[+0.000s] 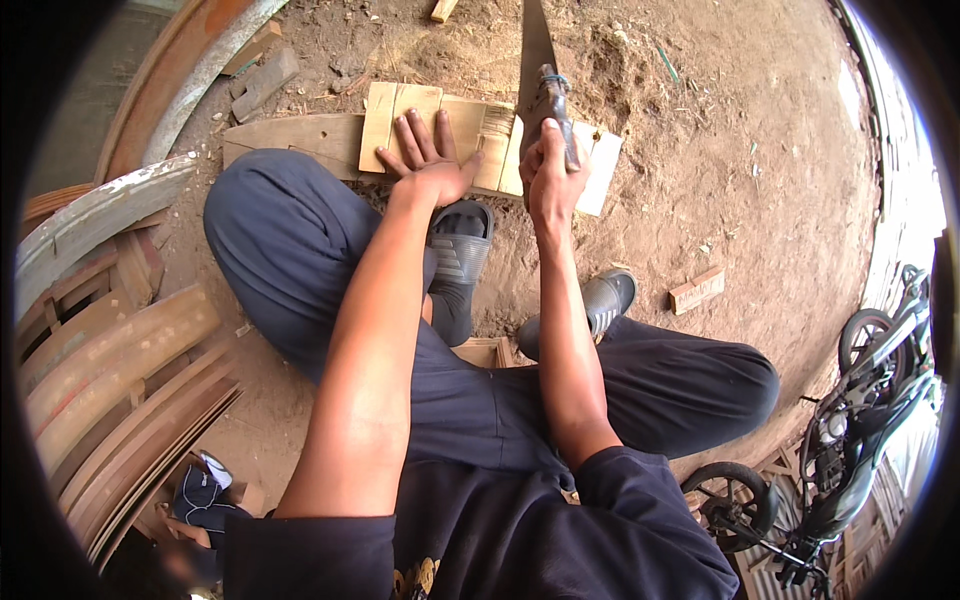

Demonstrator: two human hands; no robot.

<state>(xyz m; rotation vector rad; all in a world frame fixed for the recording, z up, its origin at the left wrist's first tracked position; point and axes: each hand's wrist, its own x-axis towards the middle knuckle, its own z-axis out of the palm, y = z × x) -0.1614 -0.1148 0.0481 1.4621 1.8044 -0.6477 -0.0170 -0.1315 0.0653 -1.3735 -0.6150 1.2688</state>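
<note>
While pinning pale board [468,118] between 11 and 12 o'clock under splayed, empty left hand [432,165], guide saw-like tool [539,75] between 12 and 1 by handle [553,105] closed in right hand [553,180]; keep blade [537,40] square, clear of left thumb [471,167].

At upper centre the left hand [430,172] lies splayed, palm down; beside it, the right hand [553,185] is curled tight. Left arm [372,330] and right arm [568,335] extend from below.
</note>
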